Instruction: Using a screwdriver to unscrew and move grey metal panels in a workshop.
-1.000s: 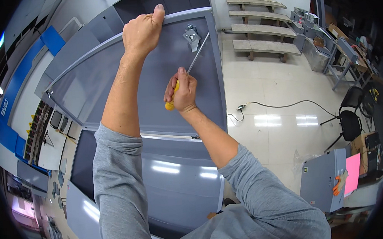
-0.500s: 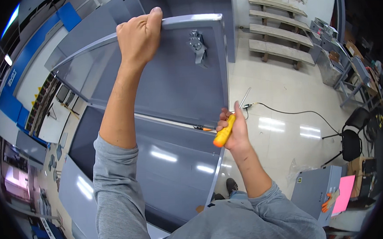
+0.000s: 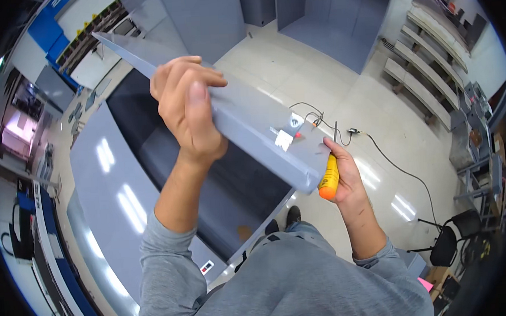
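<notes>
My left hand (image 3: 188, 107) is closed over the edge of a large grey metal door (image 3: 252, 136), fingers on its far side and thumb on the near side. The door stands tilted above a long grey metal cabinet body (image 3: 226, 185) that lies on its back with a dark interior. A small metal latch (image 3: 289, 132) shows on the door's face near its corner. My right hand (image 3: 347, 179), beside that corner, is wrapped round a screwdriver (image 3: 329, 177) with a yellow handle and orange end. Its shaft points up and away. Whether the right fingertips touch the door is hidden.
On the tiled floor a black cable (image 3: 405, 167) runs to a black chair (image 3: 443, 242) at right. Wooden steps (image 3: 421, 86) and tall grey cabinets (image 3: 332, 25) stand at the far side. Another grey panel (image 3: 107, 165) lies at left.
The door has swung toward me, with my left hand still on its edge. My right hand has shifted right with the screwdriver. The whole view has turned, showing more far floor.
</notes>
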The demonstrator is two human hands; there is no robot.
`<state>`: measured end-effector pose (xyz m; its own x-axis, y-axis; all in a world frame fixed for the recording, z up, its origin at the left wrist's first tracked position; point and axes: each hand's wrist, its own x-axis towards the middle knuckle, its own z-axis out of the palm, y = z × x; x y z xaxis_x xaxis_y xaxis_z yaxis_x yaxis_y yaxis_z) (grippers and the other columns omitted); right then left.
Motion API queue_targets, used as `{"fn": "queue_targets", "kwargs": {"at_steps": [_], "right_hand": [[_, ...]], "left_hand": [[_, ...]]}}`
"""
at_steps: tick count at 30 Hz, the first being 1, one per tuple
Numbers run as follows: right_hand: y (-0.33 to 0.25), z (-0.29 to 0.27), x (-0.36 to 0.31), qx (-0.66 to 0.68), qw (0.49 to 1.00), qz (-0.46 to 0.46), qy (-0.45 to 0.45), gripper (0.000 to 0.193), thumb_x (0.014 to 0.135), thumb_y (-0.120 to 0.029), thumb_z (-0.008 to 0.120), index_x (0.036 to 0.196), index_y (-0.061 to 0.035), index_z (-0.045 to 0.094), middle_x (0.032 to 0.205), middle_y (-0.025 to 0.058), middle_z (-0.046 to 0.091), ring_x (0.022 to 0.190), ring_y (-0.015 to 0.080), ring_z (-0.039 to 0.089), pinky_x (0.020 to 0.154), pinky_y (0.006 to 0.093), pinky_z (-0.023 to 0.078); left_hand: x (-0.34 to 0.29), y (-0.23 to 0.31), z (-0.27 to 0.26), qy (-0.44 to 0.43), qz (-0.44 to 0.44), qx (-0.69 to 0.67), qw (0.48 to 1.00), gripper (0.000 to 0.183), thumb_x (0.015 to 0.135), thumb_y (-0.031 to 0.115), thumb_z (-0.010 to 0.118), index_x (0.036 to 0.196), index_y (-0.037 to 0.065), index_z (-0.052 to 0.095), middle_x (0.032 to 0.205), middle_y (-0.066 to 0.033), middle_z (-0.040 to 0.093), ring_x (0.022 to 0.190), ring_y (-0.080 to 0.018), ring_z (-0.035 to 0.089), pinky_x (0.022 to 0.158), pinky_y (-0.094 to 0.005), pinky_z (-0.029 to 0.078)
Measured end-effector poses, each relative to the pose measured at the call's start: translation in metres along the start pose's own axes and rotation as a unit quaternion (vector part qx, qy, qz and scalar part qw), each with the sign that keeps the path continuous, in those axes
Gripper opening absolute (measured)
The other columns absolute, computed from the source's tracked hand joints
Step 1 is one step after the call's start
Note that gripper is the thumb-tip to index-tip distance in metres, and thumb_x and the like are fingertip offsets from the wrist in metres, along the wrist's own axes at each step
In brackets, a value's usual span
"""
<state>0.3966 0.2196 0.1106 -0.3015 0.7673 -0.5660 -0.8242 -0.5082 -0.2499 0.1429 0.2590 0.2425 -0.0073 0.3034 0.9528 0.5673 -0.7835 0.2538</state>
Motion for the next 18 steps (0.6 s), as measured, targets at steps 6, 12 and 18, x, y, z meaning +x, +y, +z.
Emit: {"fn": "queue_targets", "kwargs": {"at_steps": [6,12,18], "right_hand": [[0.062,-0.02,-0.018,-0.195,0.973,0.105,0.069,0.028,0.099,-0.037,0.058,0.107,-0.0108,0.059,0.088,0.0025,0.065,0.065,0.0162,0.061,0.05,0.0268,0.051],[0.13,-0.06,-0.005,-0.292,0.93,0.18,0.131,0.036,0.099,-0.046,0.055,0.111,-0.0123,0.057,0.092,0.0034,0.064,0.07,0.0186,0.059,0.059,0.0313,0.052],[0.182,-0.122,0.027,-0.361,0.896,0.199,0.164,0.033,0.1,-0.046,0.053,0.112,-0.0152,0.056,0.095,0.0031,0.062,0.074,0.0198,0.058,0.062,0.0326,0.051]], "left_hand": [[-0.119,0.019,-0.088,0.076,-0.099,0.093,0.988,0.049,0.09,0.039,0.04,0.1,0.001,0.069,0.129,-0.0228,0.052,0.133,-0.0369,0.035,0.113,-0.0491,0.022],[-0.25,0.037,-0.167,0.083,-0.211,0.139,0.964,0.06,0.087,0.041,0.043,0.129,0.0,0.056,0.148,-0.0231,0.037,0.14,-0.0401,0.029,0.115,-0.0523,0.02],[-0.365,0.085,-0.208,-0.003,-0.389,0.317,0.865,0.048,0.091,0.027,0.051,0.131,0.001,0.053,0.144,-0.0209,0.043,0.136,-0.0406,0.035,0.112,-0.0507,0.025]]}}
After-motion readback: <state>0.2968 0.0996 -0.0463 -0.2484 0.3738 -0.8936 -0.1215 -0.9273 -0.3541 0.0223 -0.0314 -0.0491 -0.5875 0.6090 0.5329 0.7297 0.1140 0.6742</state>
